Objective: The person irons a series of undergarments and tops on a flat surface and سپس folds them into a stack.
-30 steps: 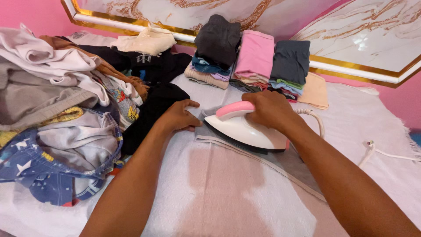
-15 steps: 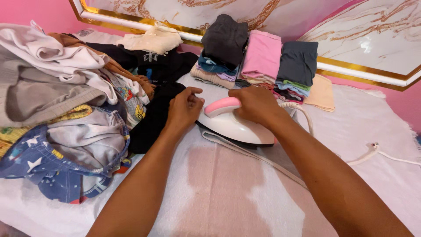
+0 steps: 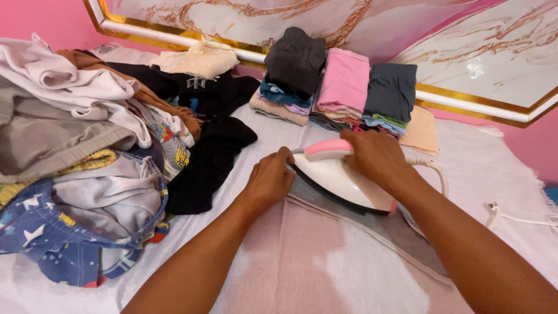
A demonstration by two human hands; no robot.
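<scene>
At the centre of the white cloth (image 3: 482,168) spread over the work surface, a white iron with a pink handle (image 3: 343,177) sits soleplate-down on a grey garment (image 3: 401,232). Its long axis runs diagonally, the pointed nose aimed up and left toward the left hand, the heel lying down and right. The right hand (image 3: 375,154) is wrapped shut around the pink handle from above. The left hand (image 3: 272,179) rests just beside the nose, fingers curled together and pressed down on the garment's edge. A pale cord (image 3: 433,170) leaves the heel and trails right across the cloth. Beyond the iron, near the marble-patterned panel with gold trim (image 3: 465,58), stand stacks of folded clothes (image 3: 343,87) in dark grey, pink and blue. A black garment (image 3: 209,160) lies left of the left hand, and a loose heap of unfolded clothes (image 3: 75,157) fills the far left.
</scene>
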